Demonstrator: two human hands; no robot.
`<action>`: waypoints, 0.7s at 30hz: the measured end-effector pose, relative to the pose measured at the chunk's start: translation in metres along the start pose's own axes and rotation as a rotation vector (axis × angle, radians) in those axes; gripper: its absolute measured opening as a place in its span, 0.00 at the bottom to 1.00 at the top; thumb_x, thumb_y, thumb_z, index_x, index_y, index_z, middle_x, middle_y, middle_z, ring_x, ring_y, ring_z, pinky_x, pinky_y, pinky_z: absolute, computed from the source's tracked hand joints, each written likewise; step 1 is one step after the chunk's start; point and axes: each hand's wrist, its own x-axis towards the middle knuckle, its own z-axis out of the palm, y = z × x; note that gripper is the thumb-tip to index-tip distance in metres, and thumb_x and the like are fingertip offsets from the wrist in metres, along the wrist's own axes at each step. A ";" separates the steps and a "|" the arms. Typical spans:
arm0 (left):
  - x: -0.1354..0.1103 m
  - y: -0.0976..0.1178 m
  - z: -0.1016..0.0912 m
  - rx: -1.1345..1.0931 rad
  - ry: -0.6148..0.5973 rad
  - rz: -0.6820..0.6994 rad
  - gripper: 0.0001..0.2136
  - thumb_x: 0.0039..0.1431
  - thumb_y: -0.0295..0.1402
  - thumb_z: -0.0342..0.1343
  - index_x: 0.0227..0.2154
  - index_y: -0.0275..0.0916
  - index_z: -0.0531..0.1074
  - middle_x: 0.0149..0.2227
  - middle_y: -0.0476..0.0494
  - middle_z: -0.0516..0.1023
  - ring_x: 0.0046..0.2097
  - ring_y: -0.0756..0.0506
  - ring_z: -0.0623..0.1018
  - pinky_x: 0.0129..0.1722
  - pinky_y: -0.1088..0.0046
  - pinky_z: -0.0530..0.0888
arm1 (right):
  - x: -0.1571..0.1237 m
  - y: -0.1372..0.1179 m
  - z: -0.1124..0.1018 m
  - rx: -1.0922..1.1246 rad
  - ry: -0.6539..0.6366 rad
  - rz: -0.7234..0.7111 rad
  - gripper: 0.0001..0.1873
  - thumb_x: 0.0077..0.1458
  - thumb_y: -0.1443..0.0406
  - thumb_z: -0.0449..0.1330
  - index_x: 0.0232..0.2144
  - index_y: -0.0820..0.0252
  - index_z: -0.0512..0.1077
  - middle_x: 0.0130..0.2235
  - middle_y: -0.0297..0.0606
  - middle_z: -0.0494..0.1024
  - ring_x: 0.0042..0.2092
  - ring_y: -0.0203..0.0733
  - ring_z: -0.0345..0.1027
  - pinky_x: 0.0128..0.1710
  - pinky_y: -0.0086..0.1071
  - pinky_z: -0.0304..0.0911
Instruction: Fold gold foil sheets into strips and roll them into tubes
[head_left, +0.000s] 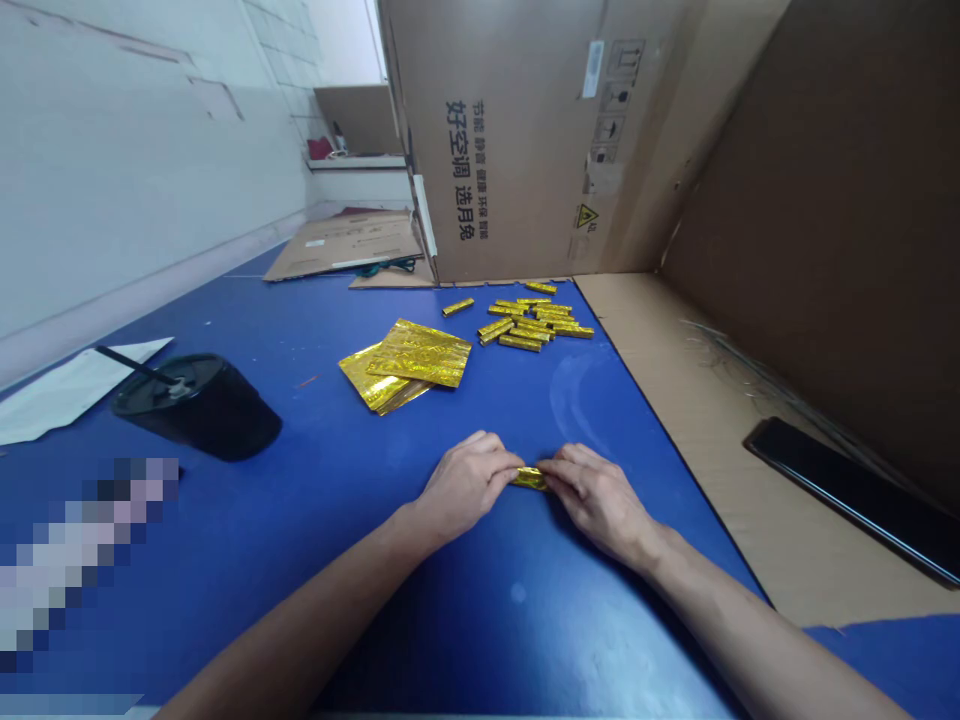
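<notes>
Between my left hand [465, 487] and my right hand [596, 500], fingertips meeting, I pinch a small roll of gold foil [530, 479] against the blue tabletop [480, 640]. Most of the roll is hidden by my fingers. Farther up the table lies a loose stack of flat gold foil sheets [409, 365]. To its right is a heap of several rolled gold foil tubes [534, 323]. One more tube [457, 307] lies apart from the heap, on its left.
A black lidded cup with a straw [199, 405] stands left of my hands, beside a white paper [75, 390]. A pixelated patch [75, 570] covers the lower left. A black phone [855, 497] lies on cardboard [675, 400] to the right, below a large printed carton [487, 130].
</notes>
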 end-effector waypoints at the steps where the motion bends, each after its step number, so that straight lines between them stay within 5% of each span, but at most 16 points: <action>1: 0.000 0.000 0.000 -0.024 0.001 -0.016 0.07 0.57 0.27 0.49 0.33 0.38 0.73 0.31 0.46 0.72 0.36 0.48 0.69 0.38 0.73 0.66 | 0.000 -0.001 0.000 -0.003 -0.012 0.004 0.13 0.58 0.67 0.47 0.37 0.59 0.71 0.30 0.38 0.71 0.32 0.38 0.63 0.33 0.30 0.60; 10: 0.001 0.012 0.001 -0.231 0.032 -0.211 0.07 0.56 0.28 0.48 0.28 0.37 0.71 0.29 0.48 0.69 0.34 0.50 0.70 0.37 0.75 0.66 | 0.000 -0.009 0.000 0.002 -0.096 0.014 0.13 0.58 0.63 0.48 0.40 0.59 0.70 0.30 0.38 0.71 0.33 0.38 0.63 0.34 0.30 0.59; 17: 0.002 0.017 0.006 -0.714 0.043 -0.532 0.10 0.53 0.39 0.50 0.27 0.36 0.66 0.21 0.52 0.67 0.21 0.54 0.68 0.21 0.80 0.65 | -0.003 -0.014 0.001 0.215 -0.018 0.066 0.11 0.57 0.66 0.48 0.29 0.60 0.69 0.27 0.35 0.69 0.30 0.35 0.62 0.31 0.28 0.57; 21: 0.003 0.016 0.006 -0.796 -0.005 -0.595 0.12 0.50 0.41 0.52 0.23 0.35 0.65 0.16 0.53 0.66 0.17 0.55 0.66 0.18 0.81 0.62 | -0.001 -0.017 -0.001 0.347 0.000 0.127 0.12 0.57 0.65 0.49 0.27 0.60 0.69 0.26 0.34 0.69 0.29 0.34 0.61 0.31 0.28 0.57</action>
